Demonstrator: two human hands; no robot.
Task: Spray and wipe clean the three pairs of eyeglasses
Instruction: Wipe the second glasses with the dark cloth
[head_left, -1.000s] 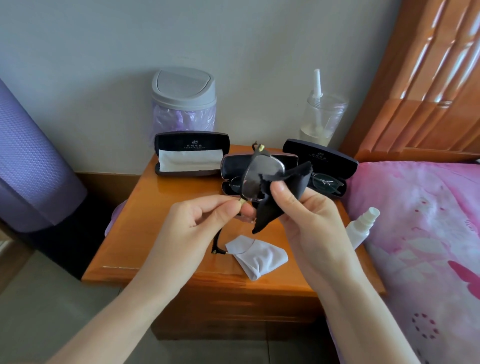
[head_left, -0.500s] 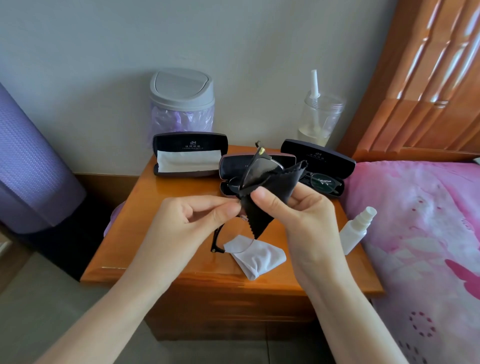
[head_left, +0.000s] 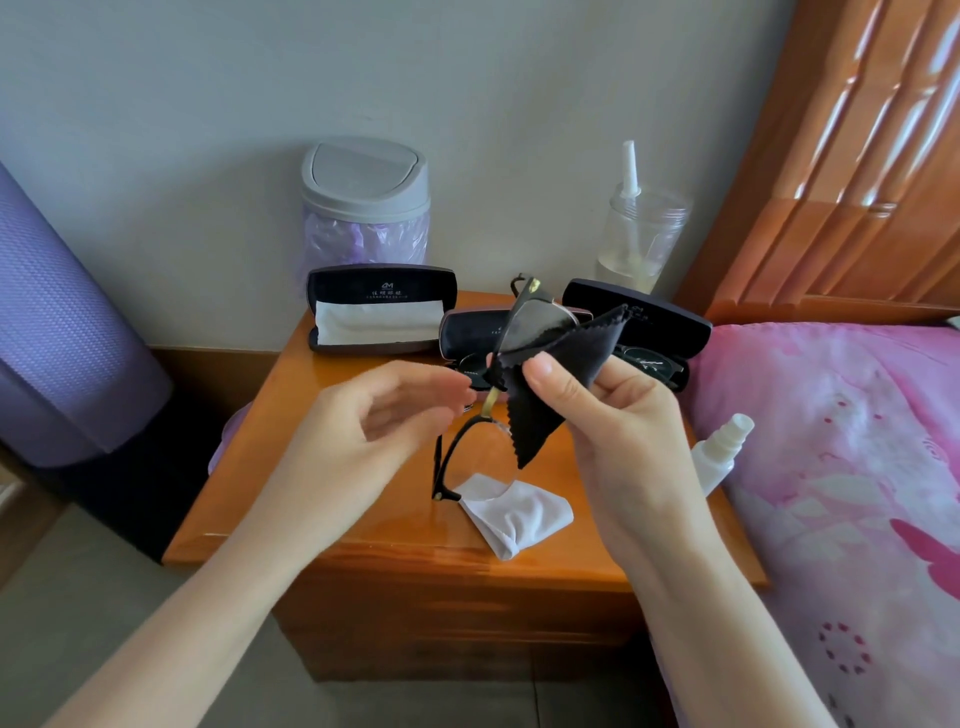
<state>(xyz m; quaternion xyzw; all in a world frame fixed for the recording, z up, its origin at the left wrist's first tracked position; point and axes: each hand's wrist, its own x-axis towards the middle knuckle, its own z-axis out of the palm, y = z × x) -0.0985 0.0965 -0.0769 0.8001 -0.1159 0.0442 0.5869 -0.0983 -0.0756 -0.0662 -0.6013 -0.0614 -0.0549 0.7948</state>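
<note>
My right hand (head_left: 618, 415) pinches a black wiping cloth (head_left: 540, 400) folded around one lens of the black-framed eyeglasses (head_left: 530, 322), held up over the nightstand. The frame's temple arm hangs down toward the wood. My left hand (head_left: 374, 431) is just left of the frame with relaxed, parted fingers that grip nothing. A second pair of eyeglasses (head_left: 647, 361) lies in the open right case (head_left: 639, 314). The open middle case (head_left: 467, 338) is partly hidden behind my hands. A white spray bottle (head_left: 719, 452) lies at the nightstand's right edge against the bed.
A crumpled white cloth (head_left: 514, 512) lies on the orange nightstand (head_left: 291, 467) near its front. An open case with a white cloth (head_left: 382, 312), a lidded bin (head_left: 363, 208) and a clear jar (head_left: 641, 234) stand at the back. The pink bed (head_left: 841, 467) is on the right, a purple roll (head_left: 62, 338) on the left.
My left hand has let go of the frame and spread its fingers. The glasses now hang from my right hand's cloth grip, with the temple arm swung lower.
</note>
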